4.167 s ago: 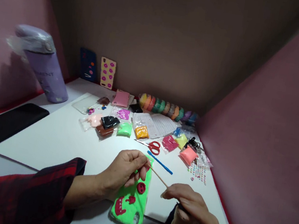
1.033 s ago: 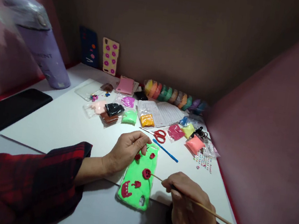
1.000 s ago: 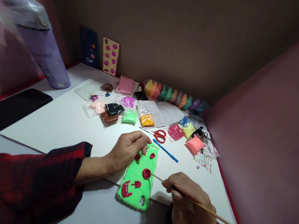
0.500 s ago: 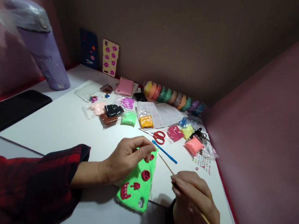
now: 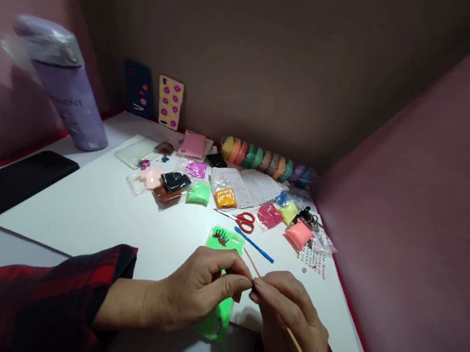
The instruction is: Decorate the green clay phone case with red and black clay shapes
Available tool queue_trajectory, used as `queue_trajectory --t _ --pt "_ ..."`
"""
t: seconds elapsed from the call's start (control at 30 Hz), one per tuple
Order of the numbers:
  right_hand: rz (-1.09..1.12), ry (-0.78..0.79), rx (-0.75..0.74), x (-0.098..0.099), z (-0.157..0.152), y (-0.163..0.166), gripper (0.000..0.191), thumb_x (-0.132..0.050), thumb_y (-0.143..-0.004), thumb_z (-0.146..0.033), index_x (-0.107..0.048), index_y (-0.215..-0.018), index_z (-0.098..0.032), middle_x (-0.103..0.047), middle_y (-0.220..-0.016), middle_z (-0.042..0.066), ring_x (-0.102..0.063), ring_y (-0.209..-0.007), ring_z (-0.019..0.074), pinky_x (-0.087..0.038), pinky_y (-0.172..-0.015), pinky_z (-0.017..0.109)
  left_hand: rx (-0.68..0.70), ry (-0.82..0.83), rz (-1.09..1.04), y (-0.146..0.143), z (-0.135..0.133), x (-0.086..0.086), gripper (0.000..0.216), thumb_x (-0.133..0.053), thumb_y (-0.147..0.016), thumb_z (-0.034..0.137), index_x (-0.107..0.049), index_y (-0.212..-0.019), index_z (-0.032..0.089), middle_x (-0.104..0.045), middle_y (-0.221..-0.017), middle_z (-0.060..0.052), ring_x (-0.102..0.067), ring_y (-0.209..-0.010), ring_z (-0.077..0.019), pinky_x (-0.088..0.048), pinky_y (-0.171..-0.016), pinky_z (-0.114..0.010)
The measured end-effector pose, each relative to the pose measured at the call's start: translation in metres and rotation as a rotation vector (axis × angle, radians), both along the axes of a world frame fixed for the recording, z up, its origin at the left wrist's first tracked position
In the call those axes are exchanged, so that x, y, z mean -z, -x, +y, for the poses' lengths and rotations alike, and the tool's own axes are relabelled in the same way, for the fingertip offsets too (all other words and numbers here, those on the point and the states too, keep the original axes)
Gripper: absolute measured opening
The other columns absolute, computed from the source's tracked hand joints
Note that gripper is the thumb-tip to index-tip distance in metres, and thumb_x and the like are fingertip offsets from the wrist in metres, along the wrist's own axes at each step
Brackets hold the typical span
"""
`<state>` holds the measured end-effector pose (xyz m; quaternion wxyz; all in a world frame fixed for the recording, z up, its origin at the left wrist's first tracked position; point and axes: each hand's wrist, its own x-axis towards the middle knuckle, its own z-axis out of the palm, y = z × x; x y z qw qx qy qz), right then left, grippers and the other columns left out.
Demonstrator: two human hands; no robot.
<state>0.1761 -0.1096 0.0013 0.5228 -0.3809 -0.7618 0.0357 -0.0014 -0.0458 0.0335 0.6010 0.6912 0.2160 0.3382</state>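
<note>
A bright green clay-covered phone case [image 5: 226,239] with dark red clay shapes lies on the white sheet [image 5: 94,209] near the front edge. My left hand [image 5: 196,296] rests over its near half, fingers pinched together at the thin wooden stick [image 5: 251,261]. My right hand [image 5: 287,320] is closed on that stick, which runs from above the case back past my wrist. The fingertips of both hands meet at the stick. Whether the left fingers hold a bit of clay is hidden.
Small bags of coloured clay [image 5: 197,193] lie across the middle, with red scissors [image 5: 244,221] and a blue tool [image 5: 255,246]. A row of clay tubs [image 5: 263,159] lines the back. A purple bottle [image 5: 66,88] and a black phone [image 5: 1,187] are at left. Gem stickers [image 5: 313,258] lie at right.
The green case has been turned round, so the red shape now lies at its far end. My left hand slid to the near half and its fingertips now meet my right hand at the stick.
</note>
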Motion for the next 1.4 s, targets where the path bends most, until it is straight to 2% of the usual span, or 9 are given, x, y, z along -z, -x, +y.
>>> queue_trajectory --t 0.23,0.47,0.57,0.8,0.93,1.07,1.2,1.3,1.4 --pt "0.058 -0.003 -0.014 0.007 0.000 0.002 0.047 -0.058 -0.082 0.003 -0.063 -0.121 -0.022 -0.065 -0.090 0.006 -0.063 -0.076 0.0159 -0.053 -0.056 0.027 0.038 0.361 -0.014 -0.003 0.000 0.002 0.013 -0.062 -0.079 0.025 -0.063 -0.072 0.013 -0.057 -0.057 0.001 -0.050 -0.051 -0.0097 -0.038 -0.049 -0.021" --pt "0.014 -0.030 -0.033 -0.007 0.002 0.006 0.041 -0.057 -0.081 0.004 -0.063 -0.116 -0.017 -0.064 -0.086 0.006 -0.061 -0.073 0.0148 -0.052 -0.055 0.026 0.031 0.024 -0.004 0.000 -0.002 0.000 0.017 -0.053 -0.088 0.023 -0.059 -0.075 0.014 -0.051 -0.060 0.003 -0.044 -0.055 -0.0086 -0.036 -0.054 -0.021" --pt "-0.006 -0.043 -0.021 -0.011 0.002 0.008 0.036 -0.058 -0.080 0.004 -0.062 -0.112 -0.014 -0.063 -0.085 0.007 -0.061 -0.072 0.0151 -0.052 -0.055 0.027 0.031 -0.041 0.013 0.001 -0.002 -0.001 0.019 -0.049 -0.090 0.024 -0.056 -0.074 0.015 -0.048 -0.062 0.003 -0.042 -0.057 -0.0093 -0.035 -0.056 -0.022" --pt "0.027 -0.098 0.065 -0.012 0.004 0.008 0.032 -0.057 -0.078 0.007 -0.061 -0.104 -0.011 -0.062 -0.082 0.007 -0.060 -0.073 0.0144 -0.053 -0.059 0.027 -0.014 0.127 -0.005 0.002 0.000 0.005 0.027 -0.041 -0.095 0.037 -0.046 -0.078 0.017 -0.049 -0.069 0.000 -0.044 -0.062 -0.0122 -0.037 -0.055 -0.025" --pt "0.057 -0.133 0.079 -0.010 0.004 0.009 0.031 -0.056 -0.078 0.006 -0.062 -0.103 -0.011 -0.062 -0.082 0.007 -0.060 -0.072 0.0147 -0.053 -0.057 0.028 0.014 0.130 0.012 0.003 0.002 0.009 0.039 -0.034 -0.097 0.044 -0.043 -0.071 0.018 -0.048 -0.066 0.000 -0.044 -0.057 -0.0111 -0.037 -0.053 -0.025" --pt "0.137 -0.143 0.040 0.002 0.003 0.004 0.036 -0.056 -0.078 0.006 -0.062 -0.109 -0.012 -0.064 -0.089 0.008 -0.062 -0.078 0.0180 -0.054 -0.058 0.032 -0.033 0.186 -0.037 0.001 0.007 0.013 0.033 -0.047 -0.093 0.043 -0.047 -0.074 0.017 -0.050 -0.065 0.001 -0.048 -0.058 -0.0111 -0.040 -0.057 -0.025" --pt "0.213 -0.151 0.002 0.008 0.002 -0.001 0.031 -0.055 -0.082 0.001 -0.062 -0.109 -0.013 -0.063 -0.090 0.009 -0.062 -0.079 0.0194 -0.054 -0.061 0.036 -0.158 0.249 -0.080 -0.003 0.018 0.017 0.022 -0.065 -0.082 0.033 -0.056 -0.077 0.014 -0.054 -0.069 0.001 -0.048 -0.063 -0.0101 -0.040 -0.058 -0.022" --pt "0.206 -0.120 -0.020 0.006 0.000 -0.002 0.028 -0.054 -0.085 -0.002 -0.061 -0.111 -0.014 -0.063 -0.091 0.009 -0.062 -0.079 0.0187 -0.054 -0.062 0.036 -0.233 0.317 -0.112 -0.004 0.027 0.021 0.025 -0.072 -0.075 0.032 -0.055 -0.074 0.014 -0.055 -0.064 0.003 -0.046 -0.056 -0.0081 -0.036 -0.051 -0.020" --pt "0.233 -0.123 -0.026 0.005 -0.002 -0.001 0.027 -0.054 -0.087 -0.004 -0.061 -0.111 -0.014 -0.062 -0.090 0.009 -0.061 -0.080 0.0184 -0.053 -0.062 0.035 -0.223 0.368 -0.127 -0.005 0.032 0.026 0.027 -0.068 -0.079 0.038 -0.054 -0.076 0.015 -0.054 -0.060 0.004 -0.037 -0.045 -0.0050 -0.027 -0.042 -0.018"
